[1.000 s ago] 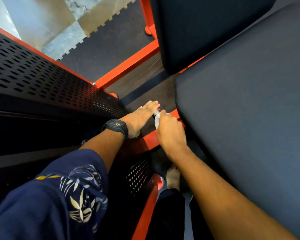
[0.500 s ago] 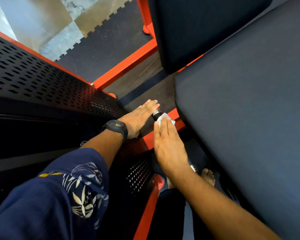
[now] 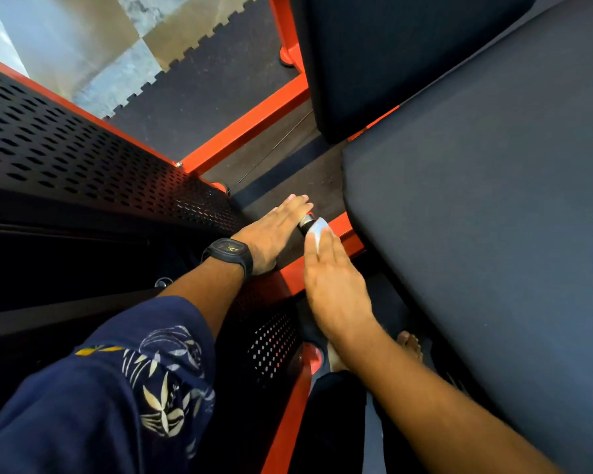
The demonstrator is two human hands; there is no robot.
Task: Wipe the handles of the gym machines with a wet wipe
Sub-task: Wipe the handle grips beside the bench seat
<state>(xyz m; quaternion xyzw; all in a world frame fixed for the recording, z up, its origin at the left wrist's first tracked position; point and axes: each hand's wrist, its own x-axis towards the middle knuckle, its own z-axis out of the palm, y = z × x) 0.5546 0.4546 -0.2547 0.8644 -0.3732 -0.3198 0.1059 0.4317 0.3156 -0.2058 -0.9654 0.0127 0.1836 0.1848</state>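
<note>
Right hand [image 3: 336,289] flat, fingers straight, beside the big black seat pad [image 3: 476,234] and over the orange frame [image 3: 247,135]. Left hand [image 3: 271,234] lies flat too, holding nothing. The right fingers press the wet wipe [image 3: 317,230] onto the short black handle [image 3: 305,223]. Mid-wipe; next it likely needs wrapping round the underside.

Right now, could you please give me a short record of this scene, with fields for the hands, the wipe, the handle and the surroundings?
Left hand: fingers straight, laid flat just left of the handle; black watch on the wrist.
Right hand: fingers straight, pressing the wet wipe onto the handle.
Wet wipe: white, bunched under the right fingertips.
Handle: short and dark, silver end cap showing beyond the wipe.
Surroundings: orange frame, perforated black panel to the left, dark seat pad to the right.
</note>
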